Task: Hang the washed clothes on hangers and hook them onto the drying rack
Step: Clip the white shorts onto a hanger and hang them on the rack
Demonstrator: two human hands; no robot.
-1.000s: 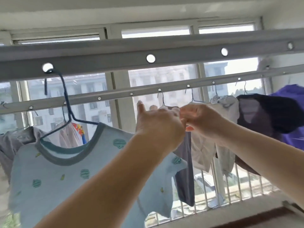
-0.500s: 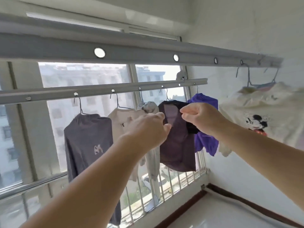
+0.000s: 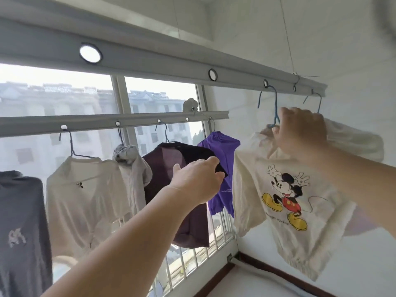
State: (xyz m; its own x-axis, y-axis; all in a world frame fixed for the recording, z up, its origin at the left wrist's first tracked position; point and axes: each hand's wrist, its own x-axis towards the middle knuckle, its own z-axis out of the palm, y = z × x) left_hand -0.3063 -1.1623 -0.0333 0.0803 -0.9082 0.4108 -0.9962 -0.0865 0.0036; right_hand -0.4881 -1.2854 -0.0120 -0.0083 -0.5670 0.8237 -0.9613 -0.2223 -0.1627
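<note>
A cream sweatshirt (image 3: 285, 189) with a cartoon mouse print hangs from a blue hanger (image 3: 275, 108) hooked into the near rail (image 3: 150, 61) of the drying rack. My right hand (image 3: 300, 133) grips its collar just under the hook. My left hand (image 3: 197, 181) reaches toward the far rail (image 3: 107, 122) and pinches the shoulder edge of a dark purple-brown shirt (image 3: 167, 168) hanging there. Beside that shirt hangs a bright purple garment (image 3: 222, 151).
More clothes hang on the far rail: a white top (image 3: 85, 189), a pale grey piece (image 3: 132, 161) and a dark grey top (image 3: 19, 221). A second blue hanger hook (image 3: 317, 101) sits at the near rail's right end. Window bars (image 3: 203, 260) and a white wall (image 3: 321, 50) close the corner.
The view has swung right. My right hand let go of the dark shirt and moved to the cream sweatshirt's collar. My left hand reached the dark shirt's shoulder.
</note>
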